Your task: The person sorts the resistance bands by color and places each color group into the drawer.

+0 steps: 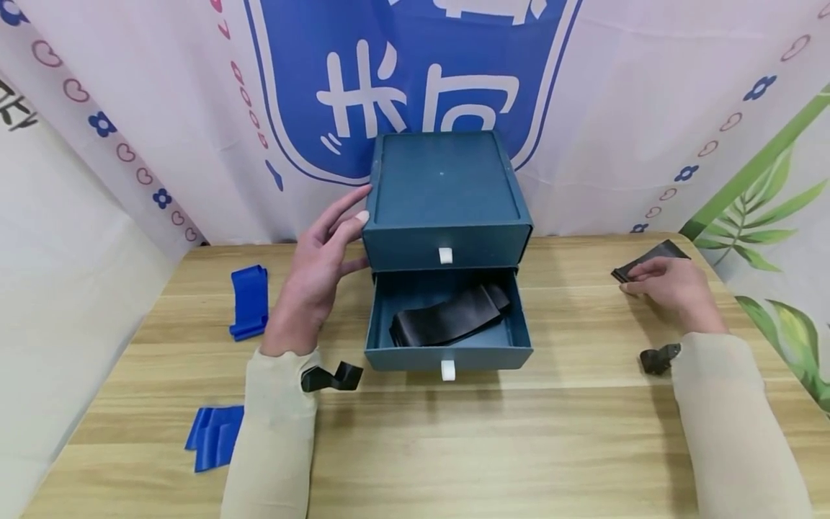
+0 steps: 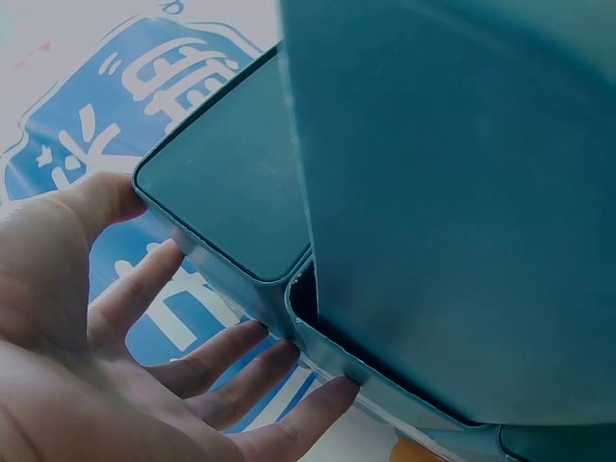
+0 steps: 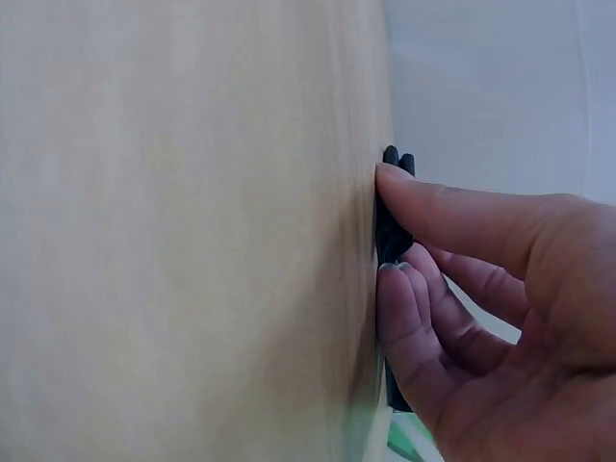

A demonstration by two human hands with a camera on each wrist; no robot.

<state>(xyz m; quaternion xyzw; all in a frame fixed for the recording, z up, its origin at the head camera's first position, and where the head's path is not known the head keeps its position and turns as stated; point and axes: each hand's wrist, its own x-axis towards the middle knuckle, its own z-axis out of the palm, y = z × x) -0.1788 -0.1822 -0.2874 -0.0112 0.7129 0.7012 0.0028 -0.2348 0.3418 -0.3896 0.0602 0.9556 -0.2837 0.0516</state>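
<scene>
The drawer unit (image 1: 447, 176), dark blue with two drawers, stands at the middle of the far edge of the tabletop (image 1: 551, 447), its front toward the near edge. The upper drawer (image 1: 405, 247) is closed; the lower drawer (image 1: 402, 358) is extended toward the near edge. Each drawer front carries a white pull tab (image 1: 448, 370) at its center. A folded black strip (image 1: 447, 319) lies at a slant inside the lower drawer, its right end raised against the right wall.

Left hand (image 1: 308, 274): positioned at the left side of the drawer unit. The fingers are extended and spread, with the thumb well apart from them. The tips touch the side of the unit; nothing is gripped.

Right hand (image 1: 677, 288): positioned near the far right corner of the tabletop. The thumb and fingers are nearly together and pinch the near left end of a second black strip (image 1: 661, 254). This strip lies low at the tabletop surface, its other end directed toward the far edge.

Two blue strips lie along the left edge of the tabletop. The far blue strip (image 1: 249, 303) is near the far left corner, with its near end rolled. The near blue strip (image 1: 217, 438), folded in layers, lies closer to the near left corner, just beside the left sleeve (image 1: 275, 432) in the head view.
</scene>
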